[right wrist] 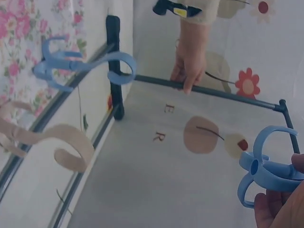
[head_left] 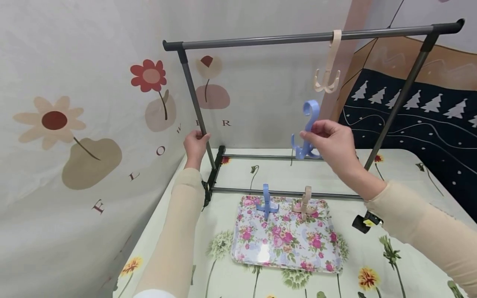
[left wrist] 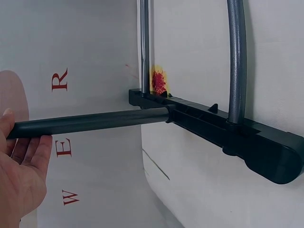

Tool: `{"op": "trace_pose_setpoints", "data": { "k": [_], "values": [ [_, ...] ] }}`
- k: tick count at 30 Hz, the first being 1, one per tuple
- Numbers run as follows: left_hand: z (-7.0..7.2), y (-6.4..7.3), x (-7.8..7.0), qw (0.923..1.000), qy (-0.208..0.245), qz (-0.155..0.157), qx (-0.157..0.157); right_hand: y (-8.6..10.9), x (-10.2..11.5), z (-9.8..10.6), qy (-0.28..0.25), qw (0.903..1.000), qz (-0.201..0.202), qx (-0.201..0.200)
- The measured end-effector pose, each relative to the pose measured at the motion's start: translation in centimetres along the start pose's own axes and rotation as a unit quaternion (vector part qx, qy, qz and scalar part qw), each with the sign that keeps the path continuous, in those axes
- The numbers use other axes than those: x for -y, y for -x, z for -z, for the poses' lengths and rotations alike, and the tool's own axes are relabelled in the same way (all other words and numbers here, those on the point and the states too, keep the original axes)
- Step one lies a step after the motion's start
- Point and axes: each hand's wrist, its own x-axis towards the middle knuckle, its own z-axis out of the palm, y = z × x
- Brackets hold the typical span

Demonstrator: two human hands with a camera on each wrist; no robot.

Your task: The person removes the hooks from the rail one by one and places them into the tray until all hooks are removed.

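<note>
My left hand [head_left: 196,147] grips the left post [head_left: 193,91] of a dark metal rack; the left wrist view shows the thumb on one side and the fingers [left wrist: 43,154] on the other. A light blue multi-prong hook [head_left: 314,111] is pinched between the thumb and fingers of my right hand [head_left: 335,142]. It is upright, curled end up and prongs down, below the rack's top bar [head_left: 257,40]. From that bar hangs a beige hook [head_left: 331,66] of the same kind, above and right of the blue one.
A floral tray [head_left: 283,256] lies on the flower-patterned tablecloth [head_left: 220,281], in front of the rack's lower bars [head_left: 231,190]. Another blue hook [head_left: 266,203] and another beige hook [head_left: 305,203] stand on its far part. A patterned curtain [head_left: 112,62] hangs close behind and left.
</note>
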Motion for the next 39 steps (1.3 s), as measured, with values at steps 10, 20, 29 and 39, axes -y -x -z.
{"op": "trace_pose_setpoints", "data": {
  "k": [10,20,29,39],
  "values": [
    [-0.1,0.0,0.1,1.0,-0.004,0.002,-0.001,2.5,-1.6,-2.5,0.024,0.9981,-0.018,0.053],
    [-0.1,0.0,-0.1,1.0,-0.007,0.001,-0.003,4.9,-3.0,-4.6,0.05,0.9919,-0.046,0.107],
    [0.0,0.1,-0.1,1.0,-0.005,-0.006,-0.003,7.2,-4.3,-6.6,-0.01,0.9859,-0.061,0.156],
    [0.0,0.2,-0.1,1.0,-0.004,-0.004,-0.005,9.1,-5.7,-8.2,-0.025,0.9799,-0.078,0.182]
  ]
}}
